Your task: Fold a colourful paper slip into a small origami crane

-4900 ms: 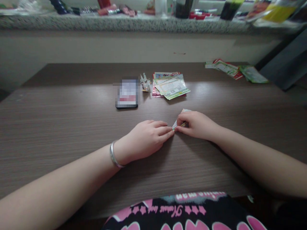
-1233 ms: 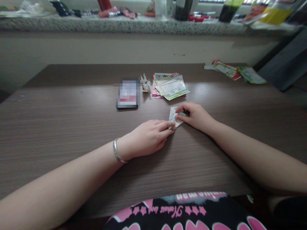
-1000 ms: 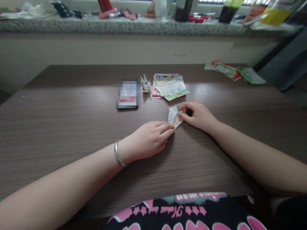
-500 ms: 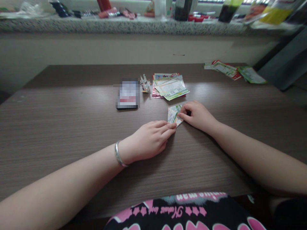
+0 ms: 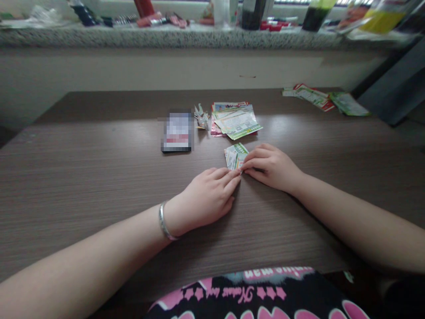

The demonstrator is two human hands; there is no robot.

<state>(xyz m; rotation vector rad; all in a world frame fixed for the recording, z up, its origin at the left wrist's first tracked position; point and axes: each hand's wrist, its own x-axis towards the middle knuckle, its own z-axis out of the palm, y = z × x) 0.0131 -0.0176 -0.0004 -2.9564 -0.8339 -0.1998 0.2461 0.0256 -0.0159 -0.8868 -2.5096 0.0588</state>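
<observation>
While the left hand [image 5: 207, 195] presses its fingertips flat beside a folded printed paper [image 5: 235, 156] at mid-tabletop [image 5: 83, 177], the right hand [image 5: 270, 166] pinches that paper's near edge; its print is unreadable. Farther off lie a phone [image 5: 177, 131], then stacked leaflets [image 5: 236, 119].

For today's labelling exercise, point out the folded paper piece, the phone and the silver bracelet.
folded paper piece [image 5: 234, 156], head view, on its printed upper face.
phone [image 5: 177, 131], head view, middle of its screen.
silver bracelet [image 5: 163, 221], head view, band on the left wrist.
</observation>
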